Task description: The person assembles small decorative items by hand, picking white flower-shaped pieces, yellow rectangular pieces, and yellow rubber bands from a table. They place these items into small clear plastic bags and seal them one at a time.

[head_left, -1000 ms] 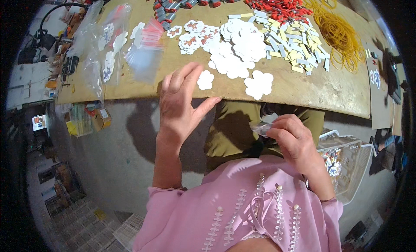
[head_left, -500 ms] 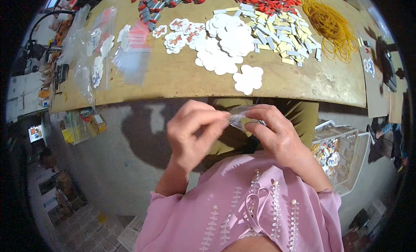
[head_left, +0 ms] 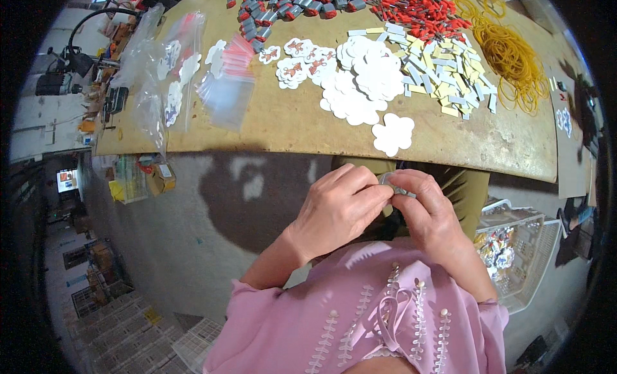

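Observation:
My left hand [head_left: 344,210] is closed in a pinch on a small clear plastic bag [head_left: 387,178], held above my lap just off the table's front edge. My right hand [head_left: 425,204] pinches the same bag from the other side, and the two sets of fingertips nearly meet. Most of the bag is hidden by the fingers, and its contents are hard to make out. Closest on the table lies a white flower-shaped card [head_left: 393,135], in front of a heap of similar white cards [head_left: 366,72].
Across the table [head_left: 283,126] lie bear-printed cards [head_left: 292,72], clear bags with red tops [head_left: 228,91], grey-and-red pieces [head_left: 263,17], red small parts [head_left: 418,11], grey and yellow strips [head_left: 443,75] and yellow rubber bands [head_left: 511,56]. A white basket [head_left: 530,265] of filled packets stands at lower right.
My left hand has moved right, close against my right hand, so less of the bag shows between them. The whole view has shifted, with the table appearing farther right and slightly lower.

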Available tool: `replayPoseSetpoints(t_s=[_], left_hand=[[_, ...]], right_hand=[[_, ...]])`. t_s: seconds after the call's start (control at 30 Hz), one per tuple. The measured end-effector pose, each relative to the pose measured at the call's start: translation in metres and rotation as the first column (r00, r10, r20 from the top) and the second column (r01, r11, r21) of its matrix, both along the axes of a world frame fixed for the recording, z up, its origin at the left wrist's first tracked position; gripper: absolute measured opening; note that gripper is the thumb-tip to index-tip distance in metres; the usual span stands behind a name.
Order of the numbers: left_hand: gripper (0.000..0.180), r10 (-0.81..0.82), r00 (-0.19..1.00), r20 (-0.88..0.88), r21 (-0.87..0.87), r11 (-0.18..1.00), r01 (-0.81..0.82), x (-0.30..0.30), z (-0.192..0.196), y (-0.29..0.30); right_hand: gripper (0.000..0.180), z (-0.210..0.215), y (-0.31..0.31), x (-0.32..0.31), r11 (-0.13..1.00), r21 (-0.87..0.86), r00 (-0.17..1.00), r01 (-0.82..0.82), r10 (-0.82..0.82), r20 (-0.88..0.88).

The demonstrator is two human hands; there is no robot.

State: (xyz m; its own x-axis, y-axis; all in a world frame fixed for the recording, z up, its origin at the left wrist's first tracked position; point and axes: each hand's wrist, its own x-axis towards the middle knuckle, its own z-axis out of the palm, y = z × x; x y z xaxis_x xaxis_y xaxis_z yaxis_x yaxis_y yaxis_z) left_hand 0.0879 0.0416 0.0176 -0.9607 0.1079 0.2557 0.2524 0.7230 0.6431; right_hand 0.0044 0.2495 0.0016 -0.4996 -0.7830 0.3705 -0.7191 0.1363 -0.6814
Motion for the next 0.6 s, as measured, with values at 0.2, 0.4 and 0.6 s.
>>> replayPoseSetpoints(t_s=[0.2, 0.4, 0.6], left_hand=[[0.013, 0.284, 0.939, -0.196, -0.08, 0.949, -0.304, -0.035, -0.003, -0.064], [0.029, 0.463, 0.867, -0.183, -0.211, 0.843, -0.495, -0.076, -0.017, -0.14], [0.022, 0.434, 0.884, -0.173, -0.346, 0.814, -0.467, -0.086, -0.017, -0.133]], right_hand=[[0.023, -0.008, 0.006, 0.002, 1.0, 0.017, 0.999, 0.006, -0.007, 0.041], [0.02, -0.008, 0.012, -0.002, 0.999, 0.047, 1.0, -0.022, 0.021, 0.015], [0.023, -0.015, 0.019, -0.003, 0.997, 0.07, 1.0, 0.031, -0.031, 0.001]])
